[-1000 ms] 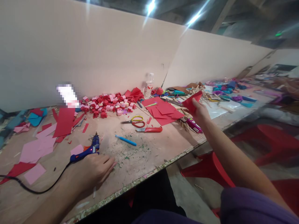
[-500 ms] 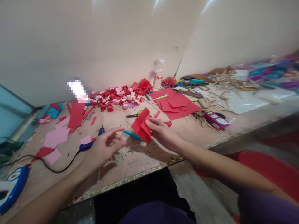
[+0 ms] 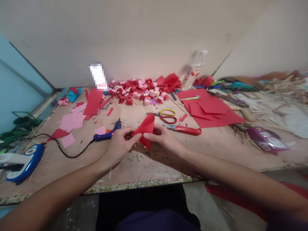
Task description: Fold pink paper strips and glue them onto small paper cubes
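Note:
A folded piece of red paper [image 3: 146,126] is held above the table in front of me, its point hanging down. My left hand [image 3: 122,141] pinches its left side between thumb and fingers. On the other side my right hand [image 3: 165,138] grips it, thumb across the front and fingers behind. Just left of my left hand lies a blue glue gun [image 3: 104,136] with a dark cord. Beyond the paper are scissors [image 3: 168,116] with yellow and red handles. A red-handled knife [image 3: 187,129] rests to the right of the right hand.
Many small red and pink paper pieces [image 3: 138,91] are heaped by the wall. Red sheets [image 3: 216,117] lie at the right, near a plastic bottle [image 3: 193,72] and a purple device [image 3: 264,139]. Pink sheets [image 3: 72,122] and a blue-and-white tool [image 3: 26,163] are at the left.
My left hand has come right and now pinches the red paper, which only my right hand held before. The view has turned left. The blue stick by the paper no longer shows.

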`<state>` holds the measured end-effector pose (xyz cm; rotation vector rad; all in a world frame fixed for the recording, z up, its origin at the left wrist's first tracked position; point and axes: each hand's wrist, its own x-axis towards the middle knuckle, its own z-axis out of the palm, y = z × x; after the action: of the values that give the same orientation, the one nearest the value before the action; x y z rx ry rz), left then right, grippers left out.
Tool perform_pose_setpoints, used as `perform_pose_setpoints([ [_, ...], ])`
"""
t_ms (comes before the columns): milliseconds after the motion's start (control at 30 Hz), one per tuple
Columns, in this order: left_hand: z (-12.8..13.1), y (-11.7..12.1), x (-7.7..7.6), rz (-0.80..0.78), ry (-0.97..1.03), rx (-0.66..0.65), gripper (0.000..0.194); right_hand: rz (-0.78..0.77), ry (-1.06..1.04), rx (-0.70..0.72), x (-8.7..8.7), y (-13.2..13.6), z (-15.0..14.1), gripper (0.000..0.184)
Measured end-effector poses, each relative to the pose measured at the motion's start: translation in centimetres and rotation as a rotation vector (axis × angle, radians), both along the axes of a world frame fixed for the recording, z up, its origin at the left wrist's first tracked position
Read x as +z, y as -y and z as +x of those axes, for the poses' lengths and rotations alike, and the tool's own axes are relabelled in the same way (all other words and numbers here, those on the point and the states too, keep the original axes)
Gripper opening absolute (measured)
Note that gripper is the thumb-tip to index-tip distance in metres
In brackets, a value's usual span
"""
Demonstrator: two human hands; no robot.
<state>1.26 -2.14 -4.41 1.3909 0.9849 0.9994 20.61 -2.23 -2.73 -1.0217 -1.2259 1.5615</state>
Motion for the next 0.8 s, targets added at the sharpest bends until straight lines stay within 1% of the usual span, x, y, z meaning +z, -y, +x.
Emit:
perform_pose_setpoints([
  [100,0.1,-0.1,-0.1,0.027,0.005,0.027,0.016,0.014,0.014,0.06,-0.3,0.1,0.2,0.028],
  [167,0.2,-0.1,0.6,0.045,0.011,0.018,0.016,0.011,0.02,0.044,-0.4,0.1,0.4,0.025],
  [200,0.1,-0.1,1.3,0.044,0.018,0.02,0.019,-0.003,0.02,0.024,-0.5,0.0,0.6,0.024],
  [267,-0.5,-0.3,3.3,0.036,0.036,0.067,0.028,-0.033,0.004,-0.019,-0.5,-0.1,0.8,0.025],
  [300,-1.1,-0.4,4.6,0.044,0.057,0.125,0.031,-0.045,-0.01,-0.029,-0.6,0.0,0.9,0.026],
  [333,-1.9,-0.5,5.8,0.081,0.062,0.187,0.028,-0.05,-0.024,-0.03,-0.6,0.0,0.9,0.027],
  [400,-3.8,-0.7,7.9,0.222,0.055,0.33,0.019,-0.057,-0.055,-0.003,-0.6,0.5,0.8,0.028],
  [433,-4.9,-0.9,8.5,0.33,0.03,0.373,0.012,-0.07,-0.078,0.024,-0.7,0.8,0.7,0.028],
  [467,-6.0,-1.0,8.8,0.403,-0.098,0.38,0.008,-0.095,-0.117,0.054,-0.7,1.1,0.5,0.028],
  [500,-7.1,-1.2,8.6,0.431,-0.313,0.352,0.011,-0.13,-0.159,0.084,-0.8,1.4,0.3,0.027],
  [533,-8.1,-1.4,8.2,0.471,-0.53,0.303,0.015,-0.165,-0.19,0.117,-0.9,1.6,0.1,0.027],
  [567,-9.0,-1.6,7.4,0.486,-0.725,0.215,0.022,-0.198,-0.21,0.144,-1.0,1.6,0.0,0.028],
  [633,-10.4,-2.0,5.5,0.506,-0.988,0.043,0.032,-0.212,-0.174,0.199,-1.3,1.2,0.0,0.03],
  [667,-10.9,-2.2,4.5,0.521,-1.077,-0.023,0.037,-0.2,-0.159,0.201,-1.4,0.8,0.1,0.031],
  [700,-11.2,-2.4,3.6,0.553,-1.138,-0.055,0.041,-0.184,-0.158,0.186,-1.5,0.4,0.3,0.031],
  [800,-11.6,-2.7,1.8,0.62,-1.198,-0.102,0.04,-0.141,-0.128,0.119,-1.7,-0.9,0.8,0.03],
])
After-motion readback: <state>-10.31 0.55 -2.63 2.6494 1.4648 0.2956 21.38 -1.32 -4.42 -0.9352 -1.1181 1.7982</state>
